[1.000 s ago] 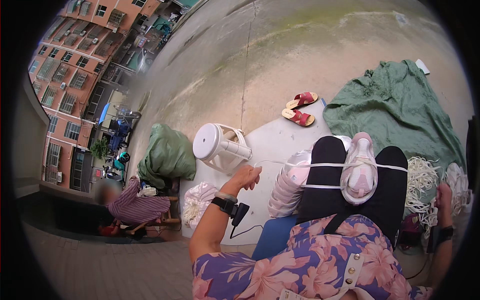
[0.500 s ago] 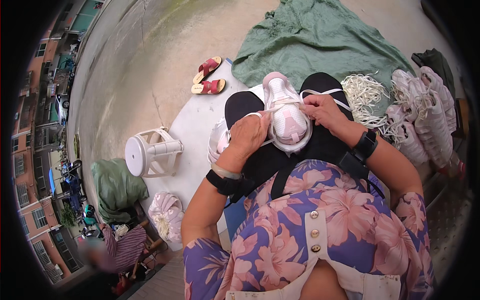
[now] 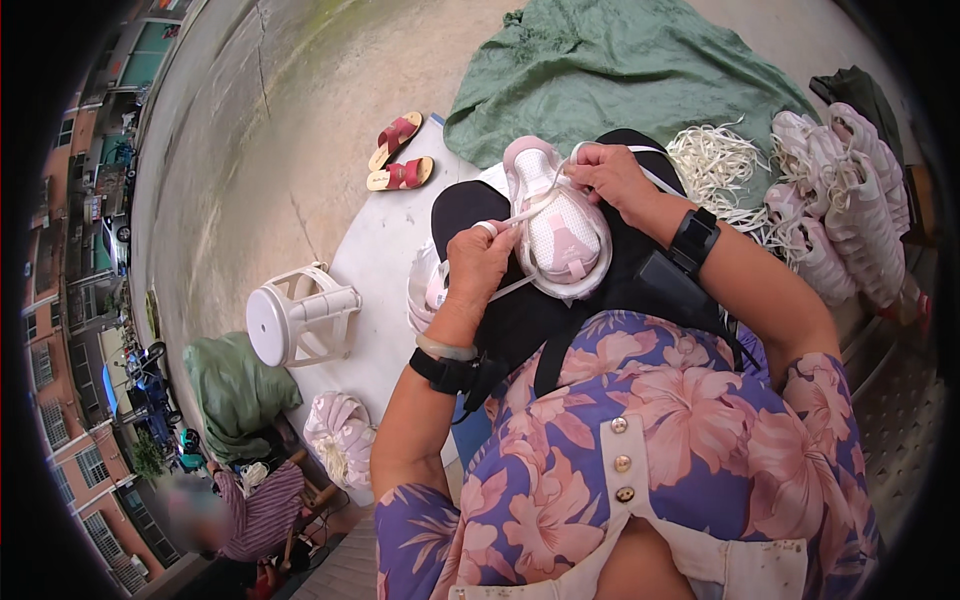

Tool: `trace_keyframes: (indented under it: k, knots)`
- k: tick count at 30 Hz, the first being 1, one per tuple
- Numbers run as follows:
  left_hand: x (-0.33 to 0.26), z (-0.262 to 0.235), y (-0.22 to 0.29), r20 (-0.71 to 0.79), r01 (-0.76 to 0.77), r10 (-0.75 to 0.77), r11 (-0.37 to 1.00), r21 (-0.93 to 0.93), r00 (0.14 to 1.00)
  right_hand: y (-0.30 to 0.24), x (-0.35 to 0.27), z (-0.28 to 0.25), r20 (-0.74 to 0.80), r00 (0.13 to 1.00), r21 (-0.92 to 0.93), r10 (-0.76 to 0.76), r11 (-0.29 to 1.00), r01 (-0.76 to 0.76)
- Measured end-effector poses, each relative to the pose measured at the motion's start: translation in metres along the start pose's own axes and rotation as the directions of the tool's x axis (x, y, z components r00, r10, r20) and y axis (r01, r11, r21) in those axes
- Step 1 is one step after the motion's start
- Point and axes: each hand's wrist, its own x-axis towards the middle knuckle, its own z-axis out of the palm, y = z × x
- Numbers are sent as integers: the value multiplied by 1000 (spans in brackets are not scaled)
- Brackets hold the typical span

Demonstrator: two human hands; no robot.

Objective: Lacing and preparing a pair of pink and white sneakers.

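A pink and white shoe (image 3: 557, 222) lies sole-down on my lap, on black trousers. My left hand (image 3: 480, 268) pinches a white lace (image 3: 522, 216) that runs across the shoe, and the fingers are closed on it. My right hand (image 3: 612, 177) grips the far side of the shoe near its toe, with another strand of the lace under its fingers. Both wrists carry black bands. A second light shoe (image 3: 425, 286) peeks out beside my left knee.
A heap of white laces (image 3: 712, 160) and a row of several matching shoes (image 3: 835, 215) lie to my right. A green cloth (image 3: 620, 70), red sandals (image 3: 395, 152), a tipped white stool (image 3: 295, 318), a green sack (image 3: 235, 388) and a seated person (image 3: 255, 505) are around.
My head has tilted further down and the shoe now sits nearer the middle. The left hand has come off the shoe's side and pulled the lace out toward the left.
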Motion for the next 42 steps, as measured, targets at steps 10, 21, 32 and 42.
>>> trace_keyframes:
  k: [10, 21, 32, 42]
  knots:
    - [-11, -10, 24, 133, 225, -183, 836, -501, 974, 4, -9, 5, -98, 995, 25, 31, 999, -28]
    - [-12, -7, 20, 182, 322, -268, 843, -431, 946, 5, -13, 8, -168, 986, 117, 0, 993, 20]
    - [18, 1, -11, -145, -547, 628, 752, 368, 765, 15, -2, 11, -95, 938, -314, -334, 904, 291]
    - [31, 25, -4, -238, -165, 160, 986, -4, 958, 10, -7, 9, -142, 944, -578, -298, 799, 165]
